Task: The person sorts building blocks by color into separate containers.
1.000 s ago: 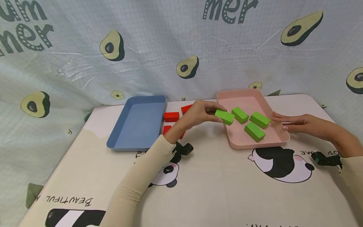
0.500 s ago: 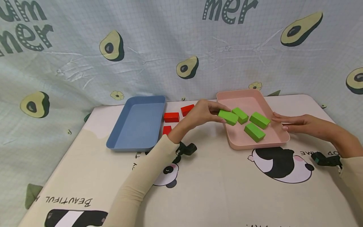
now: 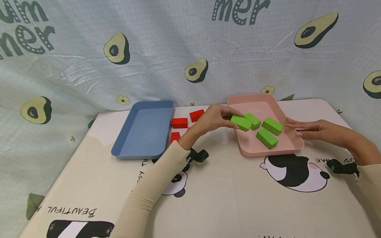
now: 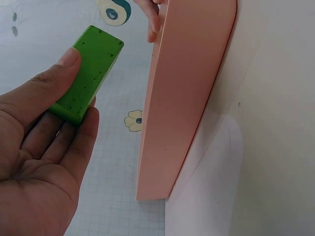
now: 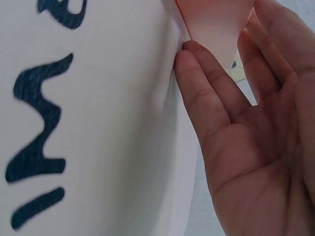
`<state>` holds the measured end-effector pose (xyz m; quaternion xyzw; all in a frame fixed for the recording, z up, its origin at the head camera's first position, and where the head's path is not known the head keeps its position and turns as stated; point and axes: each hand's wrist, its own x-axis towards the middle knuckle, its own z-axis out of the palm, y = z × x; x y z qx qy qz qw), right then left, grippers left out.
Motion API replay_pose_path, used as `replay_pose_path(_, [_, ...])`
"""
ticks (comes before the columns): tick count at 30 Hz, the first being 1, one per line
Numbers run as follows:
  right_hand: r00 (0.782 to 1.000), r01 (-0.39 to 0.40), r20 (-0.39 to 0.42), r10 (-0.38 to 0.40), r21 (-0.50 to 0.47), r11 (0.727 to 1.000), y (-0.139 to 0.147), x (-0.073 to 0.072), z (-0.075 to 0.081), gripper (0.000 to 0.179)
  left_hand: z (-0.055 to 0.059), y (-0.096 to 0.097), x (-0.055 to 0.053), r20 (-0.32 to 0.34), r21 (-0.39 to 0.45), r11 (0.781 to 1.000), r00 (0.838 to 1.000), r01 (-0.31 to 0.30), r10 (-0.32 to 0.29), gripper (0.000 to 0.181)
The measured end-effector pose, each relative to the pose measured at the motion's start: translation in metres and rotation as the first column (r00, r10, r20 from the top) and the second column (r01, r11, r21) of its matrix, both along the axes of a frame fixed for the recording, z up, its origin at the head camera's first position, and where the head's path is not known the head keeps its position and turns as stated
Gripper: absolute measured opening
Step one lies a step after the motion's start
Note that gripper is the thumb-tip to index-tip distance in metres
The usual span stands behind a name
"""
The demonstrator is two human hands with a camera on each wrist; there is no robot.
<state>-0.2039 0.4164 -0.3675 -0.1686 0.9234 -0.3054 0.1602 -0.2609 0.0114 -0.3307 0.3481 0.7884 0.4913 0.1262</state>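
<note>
At pink tray (image 3: 253,102), left hand (image 3: 215,118) outstretched, fingers (image 4: 86,137) pinching green block (image 3: 241,123).

A pale cloth (image 3: 157,26) printed with avocados (image 3: 116,48), small yellow flowers (image 3: 122,100) and grey-green lettering (image 3: 241,11) hangs behind a cream worktop (image 3: 226,205), where a blue tray (image 3: 146,129) lies at left with red blocks (image 3: 180,123) beside its right edge. Black-and-white cartoon animals (image 3: 297,173) decorate the worktop, including a partly hidden panda face (image 3: 176,186), while the word “BEAUTIFUL” (image 3: 72,211) reads upside down near the left edge
</note>
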Motion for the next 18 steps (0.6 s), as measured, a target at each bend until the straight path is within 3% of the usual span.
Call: replay_pose_path(18, [1.000,-0.003,-0.012,0.003,-0.003,1.000,-0.0004,0.0007,-0.0023,0.053,0.0004,0.0002,-0.0023,-0.007,-0.056,0.998,1.000,-0.008,0.008,0.041])
